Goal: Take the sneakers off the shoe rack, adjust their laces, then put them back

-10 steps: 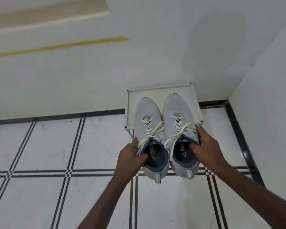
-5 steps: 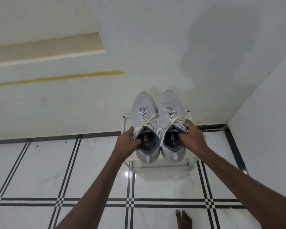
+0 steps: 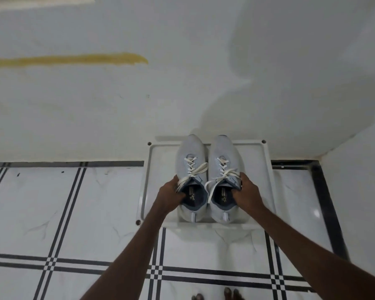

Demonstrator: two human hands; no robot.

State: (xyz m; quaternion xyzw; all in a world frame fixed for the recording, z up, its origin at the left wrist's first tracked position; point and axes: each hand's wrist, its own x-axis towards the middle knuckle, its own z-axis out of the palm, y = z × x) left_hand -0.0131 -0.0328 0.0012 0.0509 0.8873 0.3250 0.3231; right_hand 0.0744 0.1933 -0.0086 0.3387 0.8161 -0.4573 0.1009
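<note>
Your left hand [image 3: 171,194] and right hand [image 3: 247,192] have lowered both sneakers [image 3: 208,180] onto the shoe rack [image 3: 266,180]; fingers [image 3: 244,177] still grip the collars, so only the release remains.

left hand [image 3: 171,194] – grips left sneaker [image 3: 192,169] | right hand [image 3: 246,193] – grips right sneaker [image 3: 224,167] | shoe rack [image 3: 266,180]

Pale grey sneakers [image 3: 208,169] with cream laces [image 3: 194,169] and dark blue-grey linings, on a white shoe rack [image 3: 158,169]. Floor [image 3: 74,213]: glossy white tiles, faintly veined, crossed by paired black lines. Far wall [image 3: 182,83]: white, bearing a mustard-yellow streak [image 3: 74,59] at left.
</note>
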